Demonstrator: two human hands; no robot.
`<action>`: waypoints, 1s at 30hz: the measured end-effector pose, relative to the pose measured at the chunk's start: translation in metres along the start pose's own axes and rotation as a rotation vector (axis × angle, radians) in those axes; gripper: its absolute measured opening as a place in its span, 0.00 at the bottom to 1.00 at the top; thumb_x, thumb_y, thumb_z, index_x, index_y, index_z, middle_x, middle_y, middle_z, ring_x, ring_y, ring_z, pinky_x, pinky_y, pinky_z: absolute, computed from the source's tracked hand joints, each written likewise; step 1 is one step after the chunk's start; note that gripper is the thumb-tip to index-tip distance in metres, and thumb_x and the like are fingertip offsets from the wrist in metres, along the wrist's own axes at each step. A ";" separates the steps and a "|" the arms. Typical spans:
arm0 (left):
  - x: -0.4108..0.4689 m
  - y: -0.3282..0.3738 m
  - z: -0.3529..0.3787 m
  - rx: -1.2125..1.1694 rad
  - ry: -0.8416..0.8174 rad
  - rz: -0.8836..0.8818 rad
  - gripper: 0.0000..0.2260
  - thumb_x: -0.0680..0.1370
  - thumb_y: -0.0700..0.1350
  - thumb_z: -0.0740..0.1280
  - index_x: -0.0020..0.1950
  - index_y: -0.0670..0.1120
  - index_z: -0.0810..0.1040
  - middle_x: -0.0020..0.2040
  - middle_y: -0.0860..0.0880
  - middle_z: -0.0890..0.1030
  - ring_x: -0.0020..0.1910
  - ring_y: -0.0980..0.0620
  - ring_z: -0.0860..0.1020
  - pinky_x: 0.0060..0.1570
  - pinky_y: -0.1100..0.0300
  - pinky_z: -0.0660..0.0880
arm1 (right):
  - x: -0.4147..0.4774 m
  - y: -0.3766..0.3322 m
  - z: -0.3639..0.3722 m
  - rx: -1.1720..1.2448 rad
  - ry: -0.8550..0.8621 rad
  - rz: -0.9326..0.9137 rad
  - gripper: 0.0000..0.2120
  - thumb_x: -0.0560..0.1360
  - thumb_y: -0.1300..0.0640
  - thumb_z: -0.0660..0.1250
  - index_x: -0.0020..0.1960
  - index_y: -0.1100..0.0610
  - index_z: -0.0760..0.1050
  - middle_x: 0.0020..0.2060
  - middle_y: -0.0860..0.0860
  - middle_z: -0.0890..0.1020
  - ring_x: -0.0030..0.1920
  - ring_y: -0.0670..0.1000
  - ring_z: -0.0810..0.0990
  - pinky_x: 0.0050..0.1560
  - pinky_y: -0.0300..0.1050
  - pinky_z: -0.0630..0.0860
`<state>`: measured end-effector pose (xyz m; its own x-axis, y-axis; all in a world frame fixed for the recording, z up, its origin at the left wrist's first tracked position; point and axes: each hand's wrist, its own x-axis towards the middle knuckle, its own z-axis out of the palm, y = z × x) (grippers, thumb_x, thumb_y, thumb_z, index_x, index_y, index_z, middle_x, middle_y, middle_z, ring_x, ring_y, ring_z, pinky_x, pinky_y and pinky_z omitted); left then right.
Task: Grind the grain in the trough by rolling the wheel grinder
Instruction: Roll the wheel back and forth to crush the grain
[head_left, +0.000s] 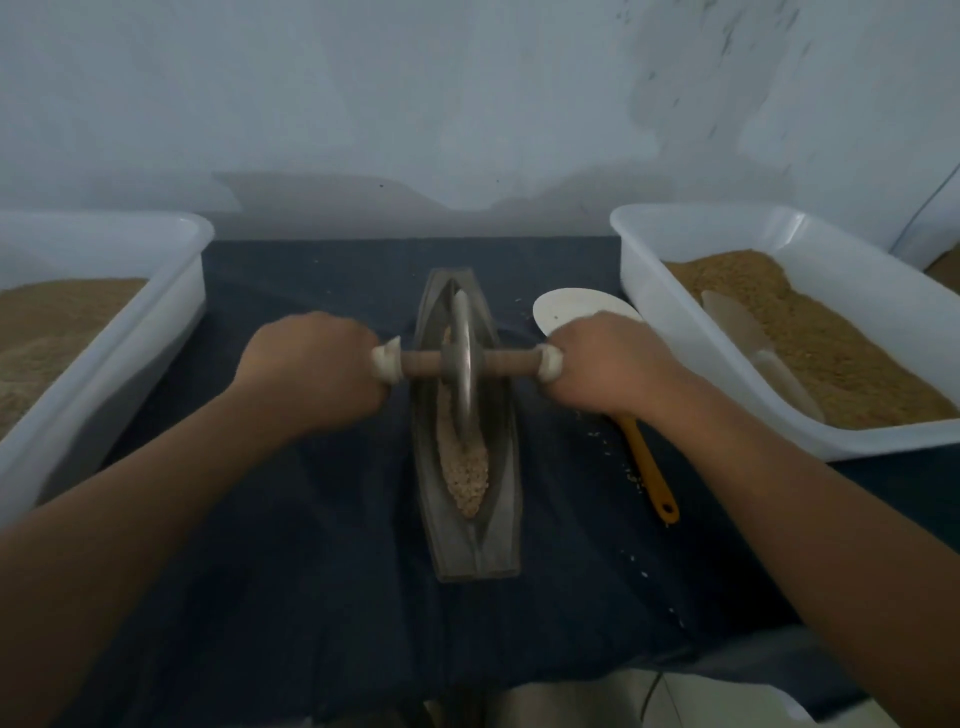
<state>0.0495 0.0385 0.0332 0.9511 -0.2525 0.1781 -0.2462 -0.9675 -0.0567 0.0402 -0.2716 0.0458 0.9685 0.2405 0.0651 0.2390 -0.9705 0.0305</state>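
A dark blue cloth (311, 545) covers the table. At its middle lies a long, narrow, boat-shaped grey metal trough (457, 556), its length running from the near edge toward the far edge. A strip of pale beige grain (465, 478) fills the groove in its near half. The wheel grinder (461, 322), a thin grey metal disc on a brown wooden axle (511, 362) with white wrapped ends, stands upright in the groove at about the trough's middle, its near rim touching the grain.

The left hand (317, 364) is curled tightly round the left end of the axle, and the right hand (608, 364) is curled the same way round the right end, both with knuckles up.

At the left edge of the table stands a white rectangular plastic tub (130, 353) holding a level bed of brown grain (62, 322). At the right edge stands a matching white tub (691, 338) with a heap of brown grain (841, 343), and a white flat scoop (748, 332) lies partly sunk in it.

Between the trough and the right tub a spatula with a white rounded head and an orange handle (649, 467) lies on the cloth, its middle hidden under the right hand. A few loose grains (631, 474) are scattered beside its handle.
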 end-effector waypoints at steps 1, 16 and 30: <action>0.016 0.002 -0.002 -0.004 -0.007 -0.042 0.17 0.73 0.62 0.61 0.34 0.51 0.76 0.32 0.53 0.77 0.31 0.50 0.77 0.36 0.55 0.78 | 0.013 -0.001 0.000 -0.048 0.088 0.023 0.15 0.75 0.43 0.63 0.34 0.49 0.74 0.29 0.47 0.78 0.30 0.48 0.78 0.30 0.45 0.72; -0.039 0.003 -0.009 0.100 0.114 0.105 0.14 0.70 0.60 0.64 0.31 0.53 0.67 0.26 0.56 0.69 0.24 0.55 0.66 0.28 0.63 0.58 | -0.036 0.000 0.003 0.108 -0.122 -0.004 0.15 0.71 0.39 0.64 0.33 0.48 0.76 0.27 0.46 0.79 0.28 0.44 0.78 0.29 0.46 0.75; -0.058 0.000 0.001 -0.028 0.155 0.076 0.13 0.70 0.59 0.63 0.31 0.54 0.66 0.27 0.57 0.69 0.25 0.53 0.68 0.29 0.61 0.62 | -0.028 -0.003 -0.020 0.054 -0.239 -0.065 0.11 0.70 0.43 0.66 0.33 0.47 0.76 0.28 0.46 0.80 0.29 0.43 0.79 0.29 0.39 0.68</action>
<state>-0.0054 0.0528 0.0214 0.8901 -0.3210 0.3236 -0.3233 -0.9451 -0.0483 0.0106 -0.2750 0.0641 0.9386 0.2987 -0.1729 0.2987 -0.9540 -0.0270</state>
